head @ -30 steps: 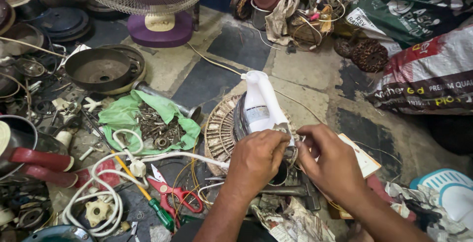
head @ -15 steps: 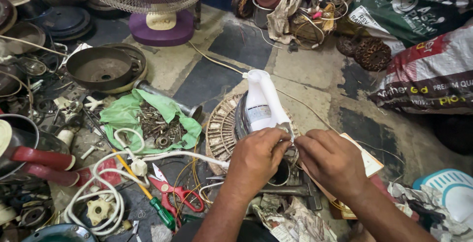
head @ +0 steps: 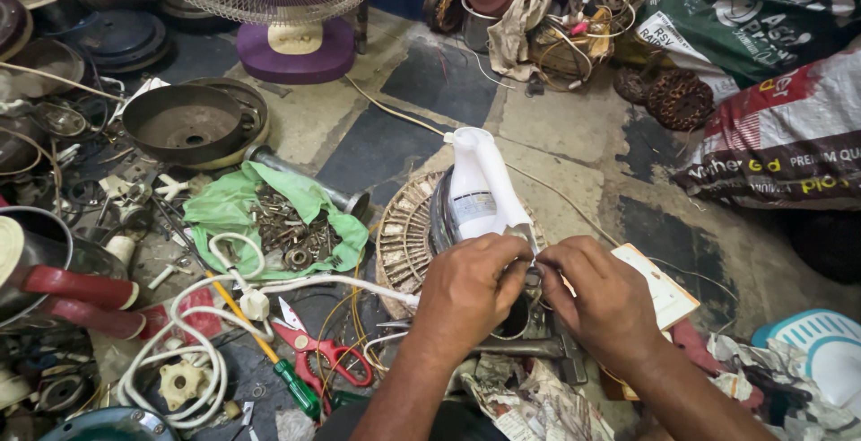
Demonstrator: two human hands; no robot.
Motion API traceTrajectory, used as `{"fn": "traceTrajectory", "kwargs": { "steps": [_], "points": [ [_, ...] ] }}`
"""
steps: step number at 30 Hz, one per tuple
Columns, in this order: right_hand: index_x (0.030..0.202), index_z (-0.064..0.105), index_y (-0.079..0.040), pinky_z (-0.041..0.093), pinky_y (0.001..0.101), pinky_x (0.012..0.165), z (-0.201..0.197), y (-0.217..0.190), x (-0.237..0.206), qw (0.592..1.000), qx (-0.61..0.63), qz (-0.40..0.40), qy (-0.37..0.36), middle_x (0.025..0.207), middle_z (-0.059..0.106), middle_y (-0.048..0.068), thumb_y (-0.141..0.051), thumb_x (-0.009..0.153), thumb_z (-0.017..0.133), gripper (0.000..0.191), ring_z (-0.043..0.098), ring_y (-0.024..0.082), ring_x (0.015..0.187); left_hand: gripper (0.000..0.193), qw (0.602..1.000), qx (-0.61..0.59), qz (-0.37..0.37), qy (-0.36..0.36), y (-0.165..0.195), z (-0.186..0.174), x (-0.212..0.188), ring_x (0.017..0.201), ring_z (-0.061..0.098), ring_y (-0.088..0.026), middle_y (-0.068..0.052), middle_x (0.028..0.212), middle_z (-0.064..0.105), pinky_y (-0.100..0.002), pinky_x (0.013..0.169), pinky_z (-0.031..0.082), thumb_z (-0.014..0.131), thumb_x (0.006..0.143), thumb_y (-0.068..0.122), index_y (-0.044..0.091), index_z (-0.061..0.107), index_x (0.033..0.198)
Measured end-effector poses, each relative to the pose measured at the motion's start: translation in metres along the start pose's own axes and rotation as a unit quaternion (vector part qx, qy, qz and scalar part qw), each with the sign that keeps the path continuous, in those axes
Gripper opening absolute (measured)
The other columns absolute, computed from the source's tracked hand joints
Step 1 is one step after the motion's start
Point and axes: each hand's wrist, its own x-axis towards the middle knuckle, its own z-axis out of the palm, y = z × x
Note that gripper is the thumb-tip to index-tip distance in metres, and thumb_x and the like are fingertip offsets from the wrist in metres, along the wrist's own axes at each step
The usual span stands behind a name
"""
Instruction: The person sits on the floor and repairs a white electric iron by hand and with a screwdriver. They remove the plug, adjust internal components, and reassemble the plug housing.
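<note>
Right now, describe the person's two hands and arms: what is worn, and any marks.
Both forearms are bare: no sleeves reach into view. The left hand and the right hand wear no gloves. No ring, watch or bracelet shows on the parts in view, and no tattoo or marking can be made out. The fingertips are partly hidden, so the nails cannot be judged.

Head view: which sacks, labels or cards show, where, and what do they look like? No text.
Green sack: top right, crumpled, dark green with white print.
White sack: right edge below it, white with red patch and dark print.
Label: on the white appliance body above both hands, small pale rectangle.
Card: right of the right hand, cream, flat on the floor.
</note>
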Motion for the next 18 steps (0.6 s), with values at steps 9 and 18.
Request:
{"fn": "traceTrajectory", "kwargs": {
  "steps": [9,18],
  "points": [
    [0.094,0.061,-0.006,0.039,0.0328,0.041,0.023,0.034,0.000,0.619,0.529,0.560,-0.150,0.057,0.048,-0.001,-0.023,0.097,0.060,0.017,0.048,0.015,0.046,0.015,0.998,0.058,0.027,-0.003,-0.005,0.006,-0.002,0.082,0.069,-0.033,-0.012,0.084,0.069,-0.046,0.071,0.054,0.073,0.084,0.006,0.008,0.067,0.098],
    [0.106,0.067,-0.007,0.051,0.0322,0.051,0.001,0.002,-0.001,0.922,0.232,0.305,-0.048,0.075,0.063,0.004,-0.019,0.088,0.067,0.022,0.062,0.015,0.057,0.013,0.999,0.026,0.019,0.014,-0.006,0.006,-0.003,0.085,0.072,-0.032,-0.011,0.091,0.073,-0.043,0.074,0.056,0.074,0.089,0.009,0.008,0.067,0.099]
  ]
}}
